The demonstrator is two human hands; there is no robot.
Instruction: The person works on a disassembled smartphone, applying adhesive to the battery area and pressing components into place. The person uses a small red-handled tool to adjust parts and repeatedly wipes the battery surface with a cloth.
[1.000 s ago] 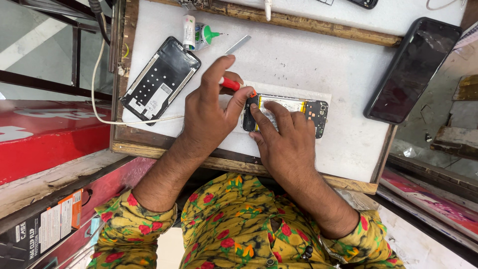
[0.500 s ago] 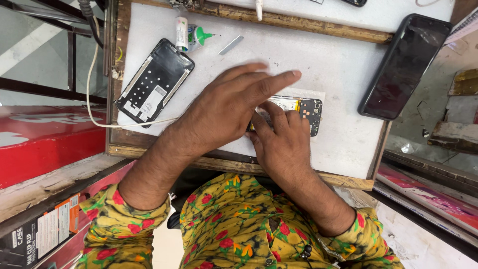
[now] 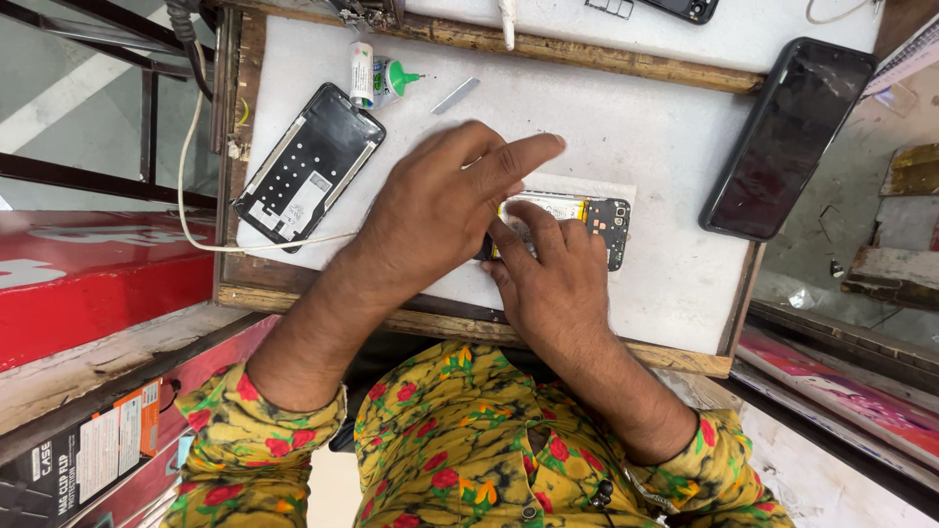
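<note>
An opened phone [image 3: 599, 221] with a yellow battery and a bare circuit board lies on a white sheet at the middle of the white work board [image 3: 665, 127]. My right hand [image 3: 553, 279] grips its near left end, thumb and fingers pressed on it. My left hand [image 3: 440, 207] lies across the phone's left part with the fingers stretched out to the right, the index finger over the phone's far edge. No tool shows in that hand; its palm side is hidden.
A black phone frame [image 3: 308, 164] lies at the board's left, with a white cable [image 3: 192, 186] beside it. A green-capped glue tube [image 3: 380, 78] and a small metal strip [image 3: 456, 95] sit at the back. A dark phone [image 3: 787, 137] rests at the right edge.
A second ago my left hand pinched a red-handled tool at the phone. It has since flattened and stretched right over the phone, and the tool is out of sight. My right hand stayed put.
</note>
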